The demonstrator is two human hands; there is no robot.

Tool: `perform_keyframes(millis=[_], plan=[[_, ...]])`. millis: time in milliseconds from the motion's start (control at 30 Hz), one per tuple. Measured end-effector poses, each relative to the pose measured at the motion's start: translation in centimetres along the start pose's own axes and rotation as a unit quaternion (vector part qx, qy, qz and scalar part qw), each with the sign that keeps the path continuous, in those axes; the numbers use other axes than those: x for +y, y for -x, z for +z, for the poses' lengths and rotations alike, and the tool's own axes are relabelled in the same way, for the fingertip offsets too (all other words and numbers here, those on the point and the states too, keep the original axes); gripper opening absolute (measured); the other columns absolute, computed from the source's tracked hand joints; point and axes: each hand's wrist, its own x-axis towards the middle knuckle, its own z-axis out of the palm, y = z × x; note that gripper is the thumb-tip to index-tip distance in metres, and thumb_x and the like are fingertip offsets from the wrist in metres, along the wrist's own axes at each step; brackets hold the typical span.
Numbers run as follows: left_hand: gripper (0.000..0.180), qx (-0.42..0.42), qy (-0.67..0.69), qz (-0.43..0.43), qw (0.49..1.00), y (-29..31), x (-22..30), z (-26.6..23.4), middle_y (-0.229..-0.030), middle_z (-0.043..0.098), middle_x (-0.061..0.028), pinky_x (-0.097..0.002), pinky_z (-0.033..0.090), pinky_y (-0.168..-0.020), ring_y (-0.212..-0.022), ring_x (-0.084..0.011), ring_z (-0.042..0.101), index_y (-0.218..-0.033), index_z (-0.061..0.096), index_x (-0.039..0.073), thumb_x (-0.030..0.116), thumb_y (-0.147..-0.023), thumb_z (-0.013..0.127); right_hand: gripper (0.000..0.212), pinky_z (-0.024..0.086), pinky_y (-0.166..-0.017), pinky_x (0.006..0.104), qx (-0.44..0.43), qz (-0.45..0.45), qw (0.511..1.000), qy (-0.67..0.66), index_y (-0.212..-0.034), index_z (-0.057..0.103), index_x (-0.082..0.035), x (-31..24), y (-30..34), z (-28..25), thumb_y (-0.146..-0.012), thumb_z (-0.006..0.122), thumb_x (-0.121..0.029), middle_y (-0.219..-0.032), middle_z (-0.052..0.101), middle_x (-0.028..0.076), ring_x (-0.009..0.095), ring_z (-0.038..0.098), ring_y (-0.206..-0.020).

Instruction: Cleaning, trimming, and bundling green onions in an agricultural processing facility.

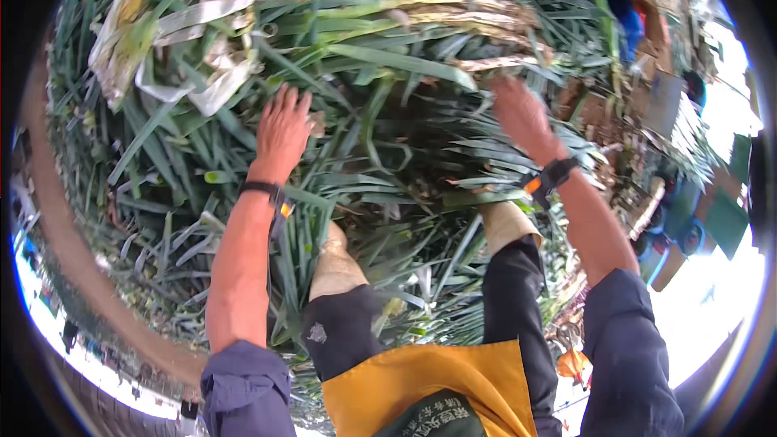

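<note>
While two wristbands (pixel 557 173) show, the left hand (pixel 282 128) spreads over leaves (pixel 162 150); the right hand's (pixel 523 117) grip is unclear.

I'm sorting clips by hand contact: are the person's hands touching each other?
No, the left hand and right hand are apart, with green leaves between them.

From the wearer's head, one fisheye view faces steeply down over the apron (pixel 437 368), near the forearms (pixel 240 267) and leaves (pixel 372 186).
</note>
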Motion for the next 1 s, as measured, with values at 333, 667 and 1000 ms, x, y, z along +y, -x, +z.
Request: perform_keyframes(millis=[333, 667, 1000], plan=[[0.043, -0.091, -0.188, -0.008, 0.978, 9.2, -20.0, -2.8, -0.111, 0.071, -0.0165, -0.0429, 0.054, -0.090, -0.101, -0.0315, 0.070, -0.131, 0.059, 0.007, 0.022, -0.092, 0.065, 0.049, 0.044, -0.095, 0.0419, -0.034, -0.062, 0.997, -0.029, -0.132, 0.055, -0.004, -0.3, -6.6, 2.0, -0.084, 0.066, -0.011, -0.118, 0.062, 0.011, 0.029, 0.057, -0.111], [0.025, -0.261, -0.202, -0.138, 0.934, 21.3, -23.7, -7.9, -0.085, 0.071, -0.0158, -0.0447, 0.057, -0.068, -0.080, -0.0345, 0.071, -0.115, 0.061, 0.009, 0.003, -0.092, 0.052, 0.036, 0.043, -0.104, 0.0447, -0.004, -0.056, 0.998, -0.022, -0.114, 0.061, -0.002, 7.9, 14.3, -5.7, -0.078, 0.059, -0.007, -0.114, 0.061, 0.010, 0.029, 0.055, -0.118], [0.018, -0.519, -0.328, -0.170, 0.771, 38.9, -25.3, -17.1, -0.103, 0.071, -0.0129, -0.0431, 0.058, -0.079, -0.095, -0.0298, 0.072, -0.104, 0.066, 0.009, 0.017, -0.087, 0.066, 0.028, 0.045, -0.106, 0.0390, 0.168, 0.226, 0.898, -0.339, -0.113, 0.066, -0.003, 10.9, 28.9, -17.2, -0.086, 0.069, 0.003, -0.126, 0.064, 0.012, 0.029, 0.058, -0.124]])
